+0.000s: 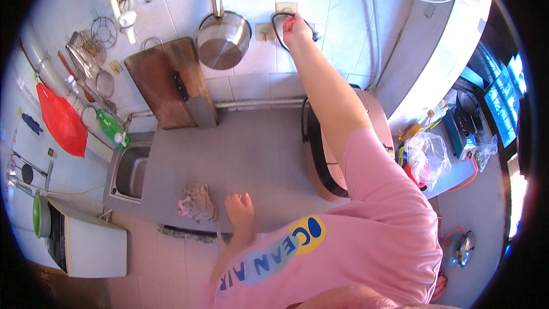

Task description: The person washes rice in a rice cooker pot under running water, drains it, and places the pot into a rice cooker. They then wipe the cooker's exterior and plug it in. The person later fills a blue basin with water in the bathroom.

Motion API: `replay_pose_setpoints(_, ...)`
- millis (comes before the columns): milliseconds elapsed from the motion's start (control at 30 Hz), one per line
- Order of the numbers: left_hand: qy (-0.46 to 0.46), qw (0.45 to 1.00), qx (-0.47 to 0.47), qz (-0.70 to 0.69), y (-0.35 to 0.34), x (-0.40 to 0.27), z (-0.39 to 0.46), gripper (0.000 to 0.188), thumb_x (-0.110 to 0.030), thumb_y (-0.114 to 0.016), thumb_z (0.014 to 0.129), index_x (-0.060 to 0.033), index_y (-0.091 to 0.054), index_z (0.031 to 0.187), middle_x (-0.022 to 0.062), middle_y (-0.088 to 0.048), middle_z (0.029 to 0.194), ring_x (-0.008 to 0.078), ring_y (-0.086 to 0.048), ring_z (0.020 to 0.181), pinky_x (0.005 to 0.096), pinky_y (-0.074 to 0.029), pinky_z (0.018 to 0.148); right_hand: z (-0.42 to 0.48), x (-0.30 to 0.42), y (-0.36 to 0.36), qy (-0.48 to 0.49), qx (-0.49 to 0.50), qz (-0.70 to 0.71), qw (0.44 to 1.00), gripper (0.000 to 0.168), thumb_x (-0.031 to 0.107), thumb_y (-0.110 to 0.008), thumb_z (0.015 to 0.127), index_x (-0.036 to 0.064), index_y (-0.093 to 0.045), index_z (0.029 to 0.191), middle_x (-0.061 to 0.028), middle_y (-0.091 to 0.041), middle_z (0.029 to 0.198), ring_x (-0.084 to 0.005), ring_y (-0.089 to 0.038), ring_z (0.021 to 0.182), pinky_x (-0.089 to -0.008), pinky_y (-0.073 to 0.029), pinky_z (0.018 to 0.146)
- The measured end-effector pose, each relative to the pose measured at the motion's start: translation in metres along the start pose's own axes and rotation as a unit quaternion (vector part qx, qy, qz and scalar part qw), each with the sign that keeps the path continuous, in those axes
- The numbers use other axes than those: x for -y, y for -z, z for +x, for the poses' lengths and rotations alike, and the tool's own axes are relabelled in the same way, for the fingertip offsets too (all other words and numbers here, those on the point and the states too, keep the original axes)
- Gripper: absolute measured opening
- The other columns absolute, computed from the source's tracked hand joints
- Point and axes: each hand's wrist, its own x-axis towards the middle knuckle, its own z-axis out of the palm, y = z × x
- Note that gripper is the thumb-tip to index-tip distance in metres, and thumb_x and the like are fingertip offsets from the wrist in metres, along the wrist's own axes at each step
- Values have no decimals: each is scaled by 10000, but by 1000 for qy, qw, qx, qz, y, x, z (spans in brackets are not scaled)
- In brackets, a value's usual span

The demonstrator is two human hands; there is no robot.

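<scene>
My right hand (297,30) is raised to the tiled wall, its fingers closed on a looped black cord (278,38) beside a wall fitting (286,7). On the grey countertop (253,146), near its front edge, my left hand (240,210) holds nothing, its thumb apart from the slightly curled fingers. A crumpled brownish cloth (199,203) lies just left of that hand. Under my right arm stands a pink and black appliance (317,154), partly covered by the arm and sleeve.
A steel saucepan (224,43) hangs on the wall. Cutting boards (158,86) and a black-handled cleaver (199,109) lean at the back left. At left are a sink (132,171) and a green bottle (112,128). A clear plastic bag (429,159) and gas stove (461,131) stand right.
</scene>
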Motion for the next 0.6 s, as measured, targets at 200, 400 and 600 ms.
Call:
replay_pose_setpoints(200, -35, 999, 4, 16, -5, 9, 0, 216, -215, -605, 856, -17, -521, 829, 134, -548, 830, 332, -506, 818, 444, -405, 725, -29, 43, -53, 393, 173, -179, 885, 85, 51, -537, 926, -6, -554, 866, -84, -636, 801, -126, -571, 662, -245, -480, 634)
replay_pose_setpoints(400, -33, 999, 8, 32, -1, 8, 1, 224, -230, -594, 863, -25, -518, 812, 135, -546, 824, 335, -508, 813, 449, -402, 725, -70, 88, -44, 405, 209, -287, 842, 309, 78, -439, 948, 84, -534, 1242, 34, -439, 678, -56, -398, 583, -212, -350, 533)
replay_pose_setpoints(600, -20, 999, 9, 26, -1, 6, 0, 227, -230, -581, 859, -15, -531, 805, 160, -539, 816, 358, -502, 824, 464, -394, 742, -84, 104, -33, 113, 268, -195, 937, 806, 713, -221, 904, 7, -604, 835, 15, -317, 604, -141, -298, 562, -278, -298, 559)
